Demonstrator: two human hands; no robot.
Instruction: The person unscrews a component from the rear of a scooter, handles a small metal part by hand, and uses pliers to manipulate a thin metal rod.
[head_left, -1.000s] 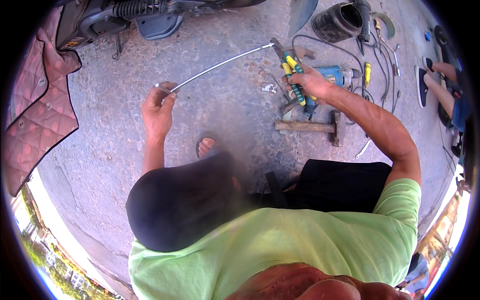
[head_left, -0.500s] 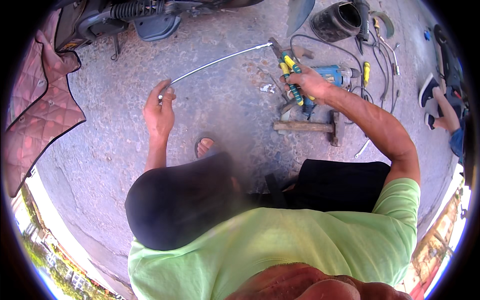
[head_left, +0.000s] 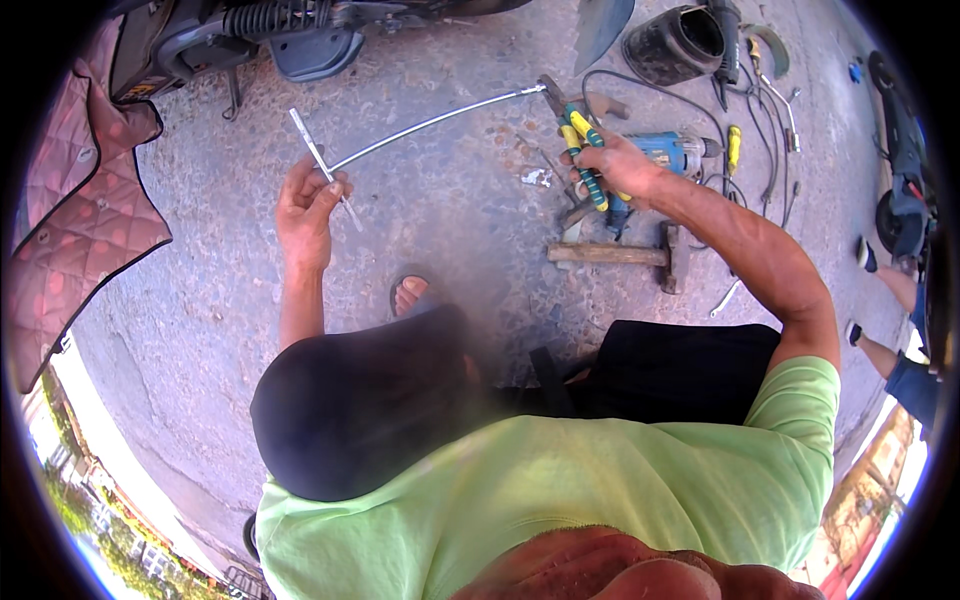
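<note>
A silver T-handle wrench (head_left: 430,124) stretches over the ground between my two hands, its shaft looking bowed in this wide view. My left hand (head_left: 308,208) is closed around the crossbar where it meets the shaft, and the bar sticks out past the fingers on both sides. At the shaft's far end, the jaws of pliers with yellow and green grips (head_left: 583,150) meet the tip. Those pliers are in my right hand (head_left: 622,168), its fingers wrapped round the grips. Whether the jaws bite firmly is too small to tell.
Beside my right hand lie a blue power drill (head_left: 672,152) and a wooden-handled hammer (head_left: 610,254). A black bucket (head_left: 672,45), cables and a yellow-handled screwdriver (head_left: 734,148) are beyond. A vehicle's underside (head_left: 315,50) stands at the far left, another person's leg (head_left: 880,355) at the right.
My left hand has turned the T-handle's crossbar, seen nearly end-on before and now slanting lengthwise across the fingers. My right hand and the pliers stay put. The person at the right has stepped nearer.
</note>
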